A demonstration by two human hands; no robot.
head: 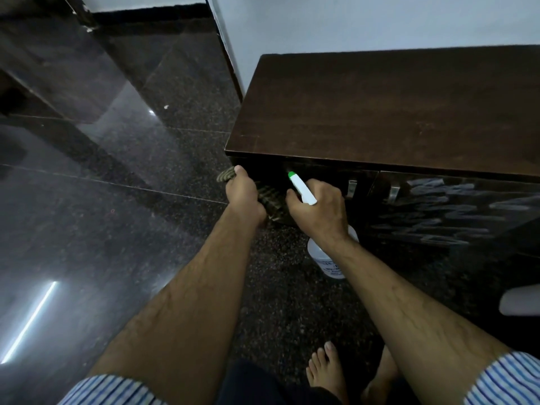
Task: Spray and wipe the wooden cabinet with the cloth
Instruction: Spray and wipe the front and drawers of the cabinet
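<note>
Your left hand (244, 197) grips the striped cloth (270, 195) at the wooden cabinet's (380, 112) front left corner. Your right hand (317, 210) holds the spray bottle (302, 188), nozzle toward the door. Spraying looks in hand: squeeze, then wipe there.

Dark speckled floor (117, 229), polished, throwing back a bright streak of light on the left. The wooden cabinet (380, 112) stands on it, back against the white wall (350, 21). Bare feet (324, 372) are planted near the cabinet's front, and there's a pale object (520, 301) at the right edge, too unclear to name.
</note>
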